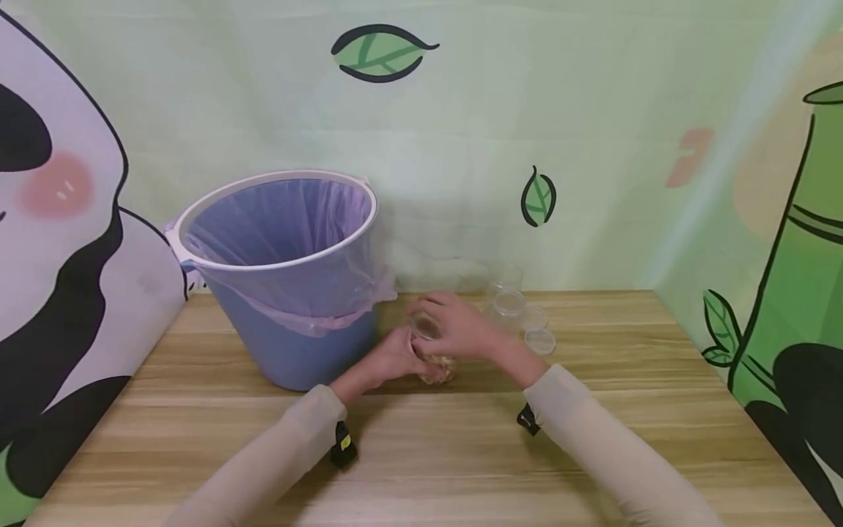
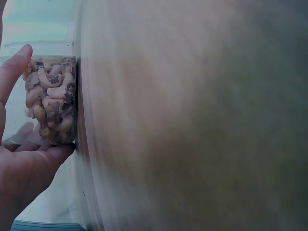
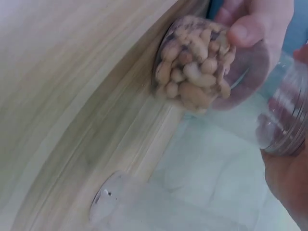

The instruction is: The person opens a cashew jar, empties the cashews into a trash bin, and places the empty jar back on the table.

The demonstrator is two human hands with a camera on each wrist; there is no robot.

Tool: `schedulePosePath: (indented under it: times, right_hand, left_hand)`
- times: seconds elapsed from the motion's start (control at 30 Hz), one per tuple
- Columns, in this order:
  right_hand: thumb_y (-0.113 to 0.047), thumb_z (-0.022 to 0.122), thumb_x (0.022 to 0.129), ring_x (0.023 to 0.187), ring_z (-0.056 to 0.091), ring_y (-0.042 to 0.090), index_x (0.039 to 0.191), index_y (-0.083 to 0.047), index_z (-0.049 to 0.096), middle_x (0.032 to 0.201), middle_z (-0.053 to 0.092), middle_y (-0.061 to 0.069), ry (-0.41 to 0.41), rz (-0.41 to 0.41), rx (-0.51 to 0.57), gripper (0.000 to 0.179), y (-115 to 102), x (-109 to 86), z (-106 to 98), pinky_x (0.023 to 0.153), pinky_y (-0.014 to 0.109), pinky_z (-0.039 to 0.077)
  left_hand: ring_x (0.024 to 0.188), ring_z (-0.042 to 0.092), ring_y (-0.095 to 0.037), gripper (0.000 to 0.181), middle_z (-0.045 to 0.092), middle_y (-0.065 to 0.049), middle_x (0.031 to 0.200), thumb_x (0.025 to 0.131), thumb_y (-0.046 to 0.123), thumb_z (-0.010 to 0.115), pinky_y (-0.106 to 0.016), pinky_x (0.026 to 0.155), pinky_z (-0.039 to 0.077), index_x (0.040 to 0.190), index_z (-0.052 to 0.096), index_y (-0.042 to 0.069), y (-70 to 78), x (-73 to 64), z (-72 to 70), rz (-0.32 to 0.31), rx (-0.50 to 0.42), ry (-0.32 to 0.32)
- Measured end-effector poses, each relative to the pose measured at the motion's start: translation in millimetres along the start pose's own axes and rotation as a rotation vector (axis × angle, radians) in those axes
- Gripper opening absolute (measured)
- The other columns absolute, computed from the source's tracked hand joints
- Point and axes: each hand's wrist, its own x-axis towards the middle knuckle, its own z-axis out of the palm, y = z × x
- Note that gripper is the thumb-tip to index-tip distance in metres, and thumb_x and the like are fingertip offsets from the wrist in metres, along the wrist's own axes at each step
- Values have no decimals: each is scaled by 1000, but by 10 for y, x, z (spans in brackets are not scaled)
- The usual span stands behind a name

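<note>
A clear plastic jar of nuts [image 1: 437,372] stands on the wooden table, its lower part filled with cashew-shaped nuts [image 2: 50,96]. My left hand [image 1: 394,355] grips the jar low on its side, with thumb and fingers on opposite sides in the left wrist view. At the jar's top, my right hand [image 1: 461,327] curls its fingers round the clear round lid [image 1: 424,326]. Ridged rings show at that end [image 3: 286,132] in the right wrist view. Whether the lid is seated or loose cannot be told.
A blue bin [image 1: 309,359] with a pink liner stands close on the left. Behind my right hand are clear empty jars [image 1: 508,304], with loose clear lids [image 1: 540,342] beside them. A printed cloth backdrop [image 1: 454,183] rises at the table's back edge.
</note>
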Motion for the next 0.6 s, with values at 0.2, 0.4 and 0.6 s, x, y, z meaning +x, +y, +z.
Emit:
schedulePosePath:
  times: [0.2,0.4,0.6]
  right_hand:
    - [-32,71,86,124,57,27,123,-9,67,127,65,8,-27,-150,45,44,97,-9,-50,110,40,42]
    - [-38,65,90,126,53,27,129,-8,63,133,60,10,-103,-312,-19,50,179,0,-91,111,39,41]
    - [-41,63,94,130,50,26,133,-6,59,137,58,11,-147,-338,6,52,239,13,-59,113,39,38]
  left_hand:
    - [74,67,-14,40,73,0,86,74,8,91,-29,68,55,106,67,5,13,26,-15,-3,-13,-19]
    - [94,64,-14,59,69,-3,108,71,6,93,-28,79,55,122,61,5,-1,52,-32,43,-8,-30]
    - [86,67,-15,52,70,-4,104,73,6,92,-30,75,56,116,63,6,-20,62,-39,30,-11,-47]
